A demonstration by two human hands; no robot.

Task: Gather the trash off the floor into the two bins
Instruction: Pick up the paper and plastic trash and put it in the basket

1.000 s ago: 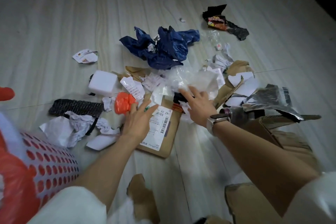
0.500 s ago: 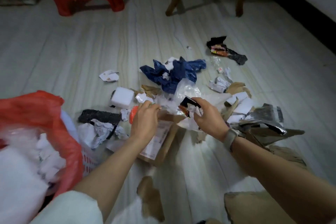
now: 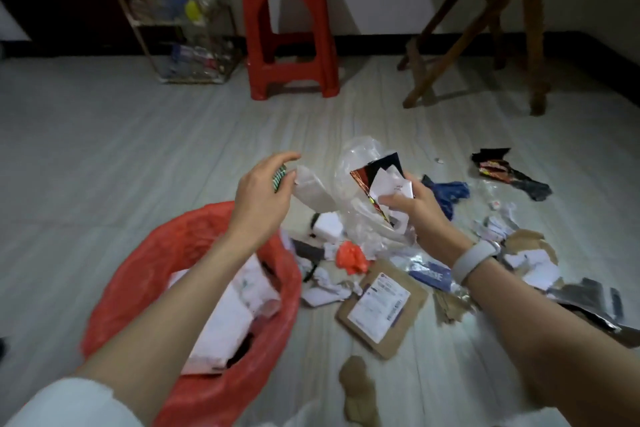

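My left hand is raised above the far rim of a bin lined with a red bag, which holds white paper and packaging. It grips a small green-patterned wrapper and a corner of a clear plastic bag. My right hand holds a bunch of scraps: black and red wrapper, white paper, and the rest of the clear plastic. Below both hands trash lies on the floor: a brown mailer with a white label, an orange plastic scrap, a white block, a blue bag.
A black snack wrapper lies far right on the floor. Torn cardboard and silver foil are at the right. A red plastic stool, a wire shelf rack and wooden legs stand at the back wall.
Both hands have lifted off the trash pile with plastic, paper and wrappers in them. The view has tilted up, and the red-lined bin has come fully into sight under my left arm.
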